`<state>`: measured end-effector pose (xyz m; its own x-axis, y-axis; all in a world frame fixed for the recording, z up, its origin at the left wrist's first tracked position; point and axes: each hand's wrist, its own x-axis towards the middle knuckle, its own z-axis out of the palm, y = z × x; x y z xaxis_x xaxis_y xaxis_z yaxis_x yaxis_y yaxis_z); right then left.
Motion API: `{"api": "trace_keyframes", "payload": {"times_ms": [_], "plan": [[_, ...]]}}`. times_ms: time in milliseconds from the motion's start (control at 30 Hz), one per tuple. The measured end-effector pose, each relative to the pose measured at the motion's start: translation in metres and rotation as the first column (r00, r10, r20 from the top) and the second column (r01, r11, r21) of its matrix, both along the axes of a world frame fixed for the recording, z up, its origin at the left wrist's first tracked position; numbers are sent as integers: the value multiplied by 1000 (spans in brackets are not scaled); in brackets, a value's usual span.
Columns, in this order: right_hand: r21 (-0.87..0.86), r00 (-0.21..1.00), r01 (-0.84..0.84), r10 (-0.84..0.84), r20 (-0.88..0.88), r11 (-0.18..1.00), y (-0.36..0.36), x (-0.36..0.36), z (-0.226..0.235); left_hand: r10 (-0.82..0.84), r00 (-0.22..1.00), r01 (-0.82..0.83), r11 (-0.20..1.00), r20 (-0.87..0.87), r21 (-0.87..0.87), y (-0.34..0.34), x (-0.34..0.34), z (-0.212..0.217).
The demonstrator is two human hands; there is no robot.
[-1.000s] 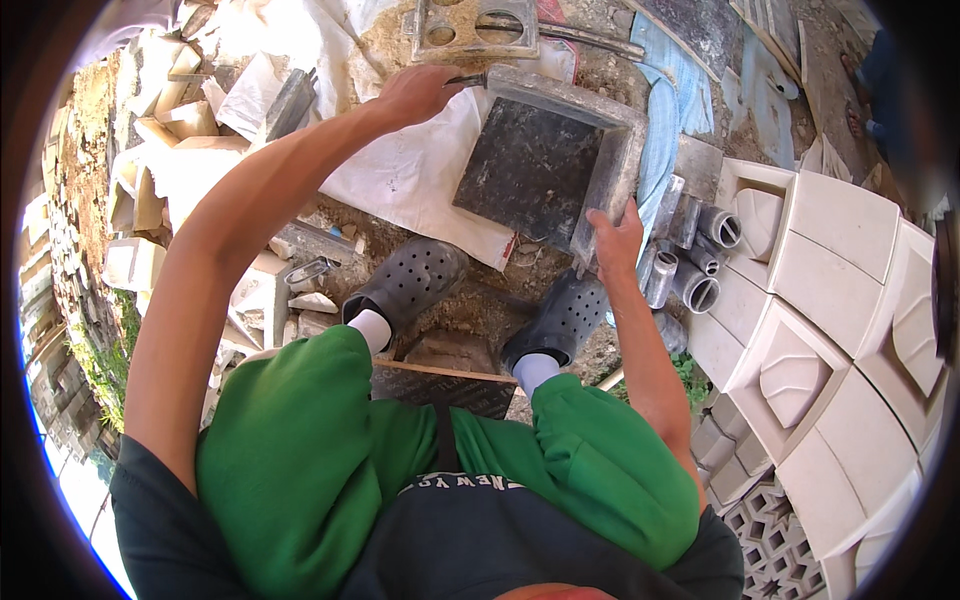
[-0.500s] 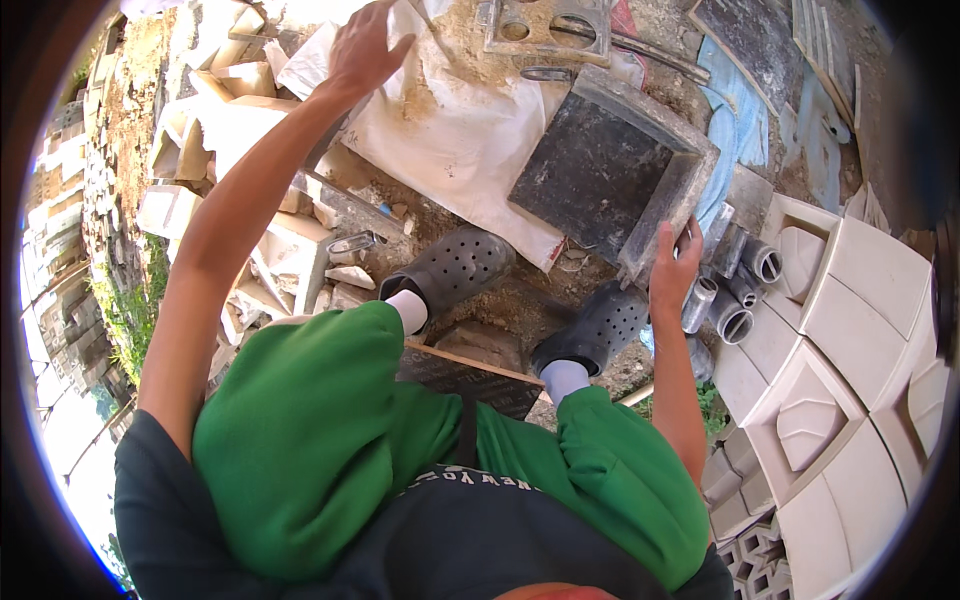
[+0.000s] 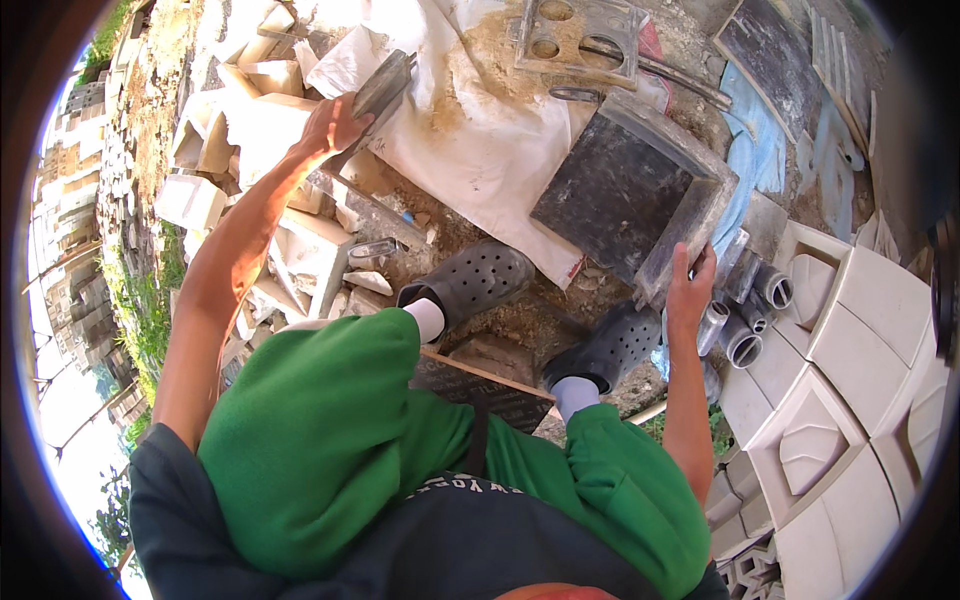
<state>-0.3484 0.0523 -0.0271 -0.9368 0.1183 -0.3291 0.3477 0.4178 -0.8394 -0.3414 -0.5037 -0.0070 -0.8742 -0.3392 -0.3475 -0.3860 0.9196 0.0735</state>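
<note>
My left hand [image 3: 335, 125], at the upper left, is closed round the lower end of a flat grey bar [image 3: 383, 85], which slants along the white sheet's left edge. The square grey mould frame [image 3: 712, 190], tilted, surrounds a dark flat panel [image 3: 615, 190] at centre right. At the frame's near right corner is my right hand [image 3: 690, 285]; the thumb lies over the rim and the fingers curl at its outer side, partly hidden. The sand-dusted white sheet [image 3: 470, 160] spreads between the bar and the frame.
A plate with round holes [image 3: 578, 62] lies beyond the frame. Several metal tubes [image 3: 745, 345] and stacked pale blocks [image 3: 860, 290] stand at right. Broken pale pieces [image 3: 320, 240] heap at left. My dark clogs [image 3: 480, 280] rest near a board [image 3: 480, 390].
My left hand has come nearer and closed on the grey bar; earlier it was spread above the white sheet. My right hand stays at the frame's corner. The view has shifted slightly.
</note>
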Motion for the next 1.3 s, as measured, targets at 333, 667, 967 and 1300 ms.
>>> {"api": "trace_keyframes", "payload": {"times_ms": [333, 667, 967, 1300], "plan": [[104, 986, -4, 21, -165, 995, 6, -9, 13, -107, 968, 87, 992, -227, -97, 20, -21, 108], [-118, 953, -259, 235, -189, 959, -40, -28, 81, -2, 920, 37, 996, -391, 82, 80, -73, 216], [-782, 844, -286, 532, 68, 554, -77, 37, 64, 41, 939, 188, 770, -342, 610, 139, -74, 198], [-887, 643, -46, 693, 326, 460, -34, 94, 36, -149, 989, 136, 879, -8, 458, 197, -50, 93]]}}
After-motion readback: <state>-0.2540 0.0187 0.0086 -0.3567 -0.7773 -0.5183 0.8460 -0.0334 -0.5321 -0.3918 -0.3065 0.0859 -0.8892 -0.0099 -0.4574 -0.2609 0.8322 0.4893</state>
